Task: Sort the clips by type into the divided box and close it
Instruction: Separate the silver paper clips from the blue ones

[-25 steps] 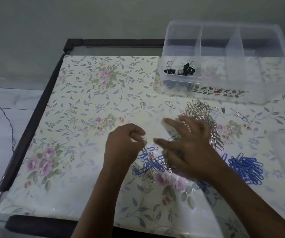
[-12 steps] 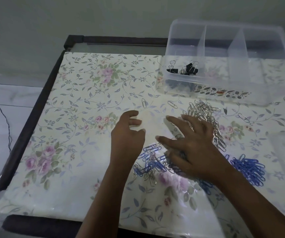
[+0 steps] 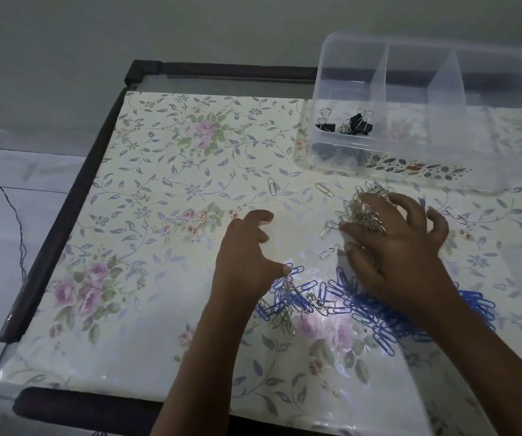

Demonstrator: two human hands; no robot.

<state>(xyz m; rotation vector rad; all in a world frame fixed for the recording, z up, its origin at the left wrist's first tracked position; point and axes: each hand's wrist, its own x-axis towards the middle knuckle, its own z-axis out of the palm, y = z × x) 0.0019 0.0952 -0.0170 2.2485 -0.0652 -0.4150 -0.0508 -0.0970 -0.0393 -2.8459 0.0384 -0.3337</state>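
- Right hand (image 3: 401, 247), centre right of the frame: fingers spread wide and curled down over the silver paper clip pile (image 3: 363, 212), fingertips touching the clips, nothing clamped between them.
- Left hand (image 3: 247, 256), centre of the frame: fingers apart and loosely bent, empty, thumb tip touching the near edge of the mixed blue and silver clips (image 3: 297, 300) lying just below and right of it.
- Blue paper clips (image 3: 379, 328) strewn lower right, partly hidden under the right wrist.
- Single silver clips lying loose: one (image 3: 272, 185) above the left hand, one (image 3: 330, 251) between the two hands.
- Clear divided box (image 3: 325, 89) at upper right, open, three compartments; black binder clips (image 3: 352, 124) in the leftmost, the other two bare.
- All on a floral tablecloth (image 3: 159, 215) over a dark-framed table (image 3: 64, 209).
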